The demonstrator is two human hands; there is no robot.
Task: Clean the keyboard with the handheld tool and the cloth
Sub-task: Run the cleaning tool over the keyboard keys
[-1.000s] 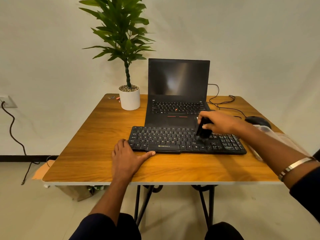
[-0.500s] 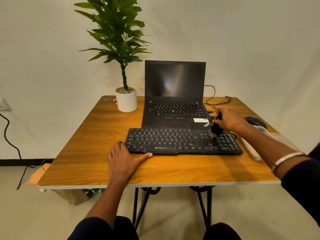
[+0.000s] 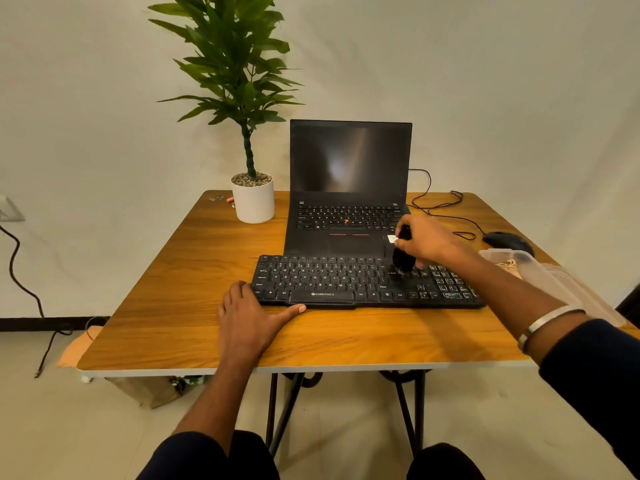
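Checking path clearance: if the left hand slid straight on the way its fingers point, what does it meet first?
The left hand lies flat on the table, fingers pointing away from the person, fingertips at the keyboard's near-left corner. It would probably meet that corner almost at once; whether it already touches is unclear.

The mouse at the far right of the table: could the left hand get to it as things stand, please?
Probably not easily. The left hand rests by the keyboard's left end, and the right hand, holding the black tool, lies across the way to the mouse.
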